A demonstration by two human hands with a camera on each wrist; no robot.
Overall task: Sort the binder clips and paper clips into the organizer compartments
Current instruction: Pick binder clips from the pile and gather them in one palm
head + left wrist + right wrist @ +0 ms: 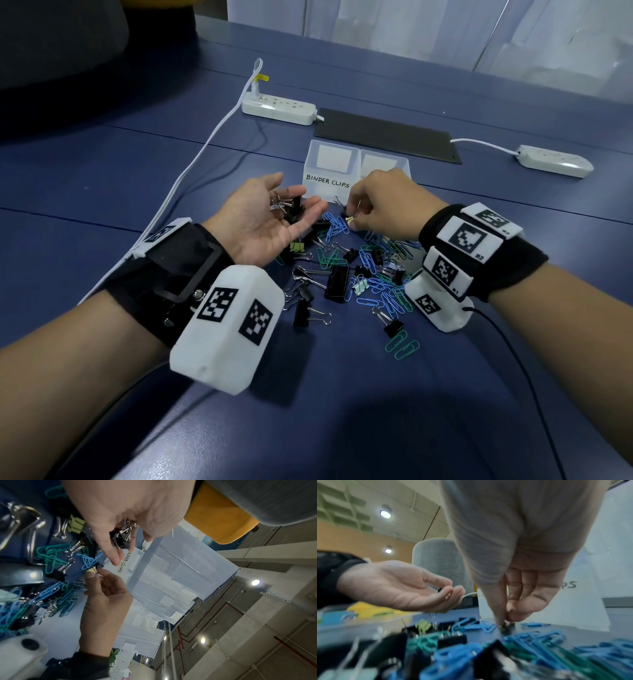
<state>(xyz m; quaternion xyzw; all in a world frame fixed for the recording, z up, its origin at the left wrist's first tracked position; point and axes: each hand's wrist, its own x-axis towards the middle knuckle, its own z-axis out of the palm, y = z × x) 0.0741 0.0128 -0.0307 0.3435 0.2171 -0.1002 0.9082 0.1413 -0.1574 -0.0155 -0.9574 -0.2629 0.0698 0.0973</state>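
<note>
Fingers of the right hand [387, 202] pinch a small pale-yellow binder clip [350, 220] at the far edge of the pile, just in front of the clear plastic two-compartment organizer [356, 161]. In the head view, the left hand [263, 219] lies palm up, fingers loosely cupped round a small bunch of black binder clips with silver wire handles [291, 207]; I count about three or four there, though they overlap. Both compartments look empty, the left one labelled "BINDER CLIPS"; the right label is hidden by the hand. So I judge the sort barely begun: clips are being gathered, none deposited. On the dark blue table [137, 164] the mixed pile [356, 270] holds roughly ten black binder clips, one large, plus one yellow-green and one mint, and dozens of blue and green plastic-coated paper clips, too tangled to count exactly. Two green paper clips [401, 344] lie apart at the near side.

From the left wrist, the cupped left-hand fingers [109, 550] cradle the black bunch [122, 536], and the right hand's fingertips [91, 574] grip the pale-yellow clip [91, 570] beside a blue paper clip cluster [88, 561].

From the right wrist, blurred, the right fingers [500, 612] close together on something small and dark at the table; the left palm [393, 586] is open upward.
</note>
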